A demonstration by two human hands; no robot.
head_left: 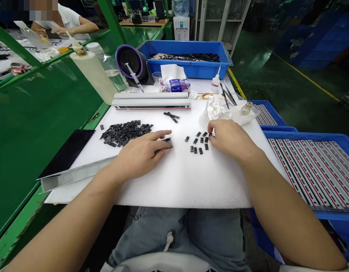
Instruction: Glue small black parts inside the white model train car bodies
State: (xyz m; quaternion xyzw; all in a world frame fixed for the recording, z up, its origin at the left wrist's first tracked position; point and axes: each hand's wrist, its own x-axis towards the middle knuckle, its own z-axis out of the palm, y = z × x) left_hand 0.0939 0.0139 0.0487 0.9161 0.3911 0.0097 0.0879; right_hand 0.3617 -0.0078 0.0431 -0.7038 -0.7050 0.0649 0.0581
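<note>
From the near left corner of the desk (185, 185), a metal channel (71, 177) is laid inward — its inner end grasped in the left hand (143, 152). Toward the right edge, a small black piece (210, 134) is fingertip-pinched by the right hand (229, 136), beside loose black pieces (202, 140).

Shiny metal channel (78, 174), smooth tabletop (185, 185), glossy plastic bin (202, 71), crumpled paper (217, 109)

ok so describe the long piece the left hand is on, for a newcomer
On the white tabletop, find the heap of small black pieces, then the left hand beside it. The long pale channel slants under that forearm, its far end at the hand. Unlike the two bars lying straight across behind the heap, it is angled, its trough showing.
</note>
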